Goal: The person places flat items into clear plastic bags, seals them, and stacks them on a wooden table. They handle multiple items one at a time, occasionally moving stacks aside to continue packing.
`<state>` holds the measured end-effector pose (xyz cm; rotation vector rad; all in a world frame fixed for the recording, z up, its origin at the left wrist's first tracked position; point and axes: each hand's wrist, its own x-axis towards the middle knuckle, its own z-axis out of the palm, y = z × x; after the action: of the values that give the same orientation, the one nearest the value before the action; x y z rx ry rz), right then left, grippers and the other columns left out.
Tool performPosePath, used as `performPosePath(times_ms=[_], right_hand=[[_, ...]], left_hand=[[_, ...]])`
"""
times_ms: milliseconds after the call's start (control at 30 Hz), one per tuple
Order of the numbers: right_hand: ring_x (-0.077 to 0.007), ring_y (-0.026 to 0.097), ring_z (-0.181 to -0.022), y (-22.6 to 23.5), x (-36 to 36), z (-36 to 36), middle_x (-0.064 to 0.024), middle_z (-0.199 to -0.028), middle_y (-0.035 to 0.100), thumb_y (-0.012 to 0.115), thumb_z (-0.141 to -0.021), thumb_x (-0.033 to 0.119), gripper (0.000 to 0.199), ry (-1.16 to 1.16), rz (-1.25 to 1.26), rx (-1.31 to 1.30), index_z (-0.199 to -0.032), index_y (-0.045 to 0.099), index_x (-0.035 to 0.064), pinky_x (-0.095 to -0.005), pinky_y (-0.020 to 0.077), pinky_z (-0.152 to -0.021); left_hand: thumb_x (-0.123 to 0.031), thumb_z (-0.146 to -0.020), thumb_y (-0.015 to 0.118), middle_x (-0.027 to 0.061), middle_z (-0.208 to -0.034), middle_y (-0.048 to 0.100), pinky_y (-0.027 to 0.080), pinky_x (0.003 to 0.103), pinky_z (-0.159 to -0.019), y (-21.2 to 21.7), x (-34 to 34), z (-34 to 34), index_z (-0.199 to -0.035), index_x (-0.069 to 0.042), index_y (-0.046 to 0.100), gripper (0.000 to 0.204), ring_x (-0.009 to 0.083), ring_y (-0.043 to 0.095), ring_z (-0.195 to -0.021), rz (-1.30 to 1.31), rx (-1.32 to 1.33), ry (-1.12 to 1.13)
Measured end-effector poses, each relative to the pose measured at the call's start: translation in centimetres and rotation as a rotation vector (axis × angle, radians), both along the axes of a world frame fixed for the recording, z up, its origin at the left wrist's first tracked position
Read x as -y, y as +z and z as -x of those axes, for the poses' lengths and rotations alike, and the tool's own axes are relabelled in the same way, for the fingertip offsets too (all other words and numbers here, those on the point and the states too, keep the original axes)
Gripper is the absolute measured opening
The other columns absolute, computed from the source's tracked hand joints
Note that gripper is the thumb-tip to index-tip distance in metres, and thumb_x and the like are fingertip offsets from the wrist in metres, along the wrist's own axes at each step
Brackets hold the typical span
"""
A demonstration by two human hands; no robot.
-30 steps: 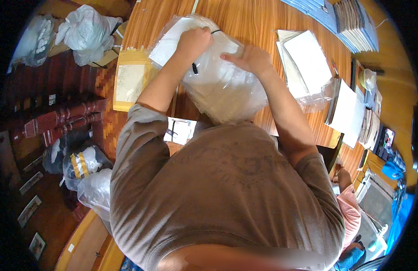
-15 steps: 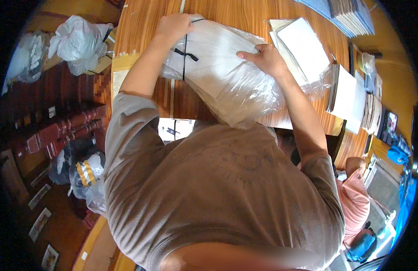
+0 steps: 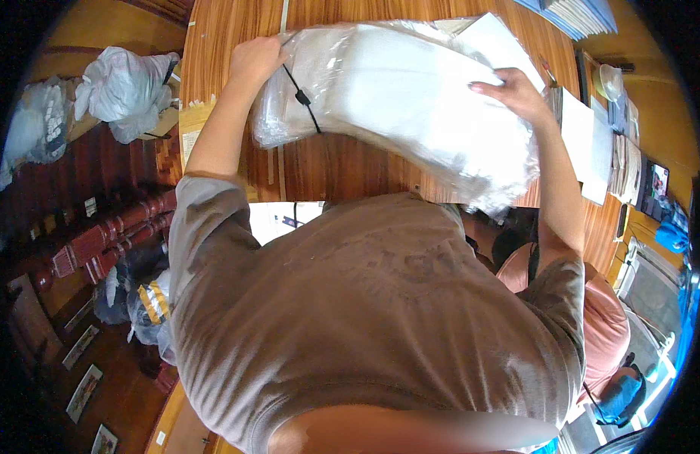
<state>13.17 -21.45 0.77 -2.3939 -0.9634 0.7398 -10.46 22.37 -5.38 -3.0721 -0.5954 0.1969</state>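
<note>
A flat bundle of white sheets in clear, crinkled plastic (image 3: 410,83) lies across the wooden table in front of me. A black cord (image 3: 303,98) with a small knot goes round its left part. My left hand (image 3: 258,59) is closed at the bundle's far left corner, beside the cord's upper end. At the right edge my right hand (image 3: 516,92) grips the bundle, its thumb stretched over the plastic and its other fingers partly hidden. The bundle's near right end is bunched and hangs at the table's near edge.
White papers (image 3: 501,41) lie behind the bundle, partly under the plastic. Paper stacks (image 3: 581,136) and a blue-edged stack (image 3: 573,17) stand at the right. White plastic bags (image 3: 123,91) are on the left. A person in pink (image 3: 606,318) sits close to my right.
The bundle has turned and spread rightward, its left end coming nearer me and the cord tilting. My left hand has moved left and slightly nearer; my right hand has moved right with the bundle's edge.
</note>
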Motion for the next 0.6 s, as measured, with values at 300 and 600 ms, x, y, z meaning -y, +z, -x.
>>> performPosePath(times_ms=[300, 600], right_hand=[[-0.0105, 0.066, -0.078, 2.7, 8.9, 2.4, -0.0042, -0.088, 0.075, 0.085, -0.086, 0.025, 0.03, -0.378, -0.179, -0.18, -0.102, 0.077, 0.0002, -0.0281, 0.0549, -0.073], [-0.0124, 0.069, -0.083, 0.2, 13.0, 2.9, -0.0066, -0.096, 0.075, 0.078, -0.092, 0.025, 0.031, -0.746, -0.578, -0.28, -0.11, 0.074, 0.0005, -0.0272, 0.0559, -0.074]], left_hand=[[-0.036, -0.097, 0.059, 0.0192, -0.158, 0.037, 0.03, 0.057, -0.117, -1.7, 20.8, 6.4, -0.152, -0.017, 0.046, 0.06, 0.0425, 0.034, -0.146, 0.242, 0.543, -0.175], [-0.043, -0.098, 0.059, 0.0093, -0.169, 0.019, 0.018, 0.062, -0.121, -3.8, 12.1, 5.4, -0.158, -0.028, 0.036, 0.066, 0.0377, 0.016, -0.155, -0.128, 0.253, -0.273]])
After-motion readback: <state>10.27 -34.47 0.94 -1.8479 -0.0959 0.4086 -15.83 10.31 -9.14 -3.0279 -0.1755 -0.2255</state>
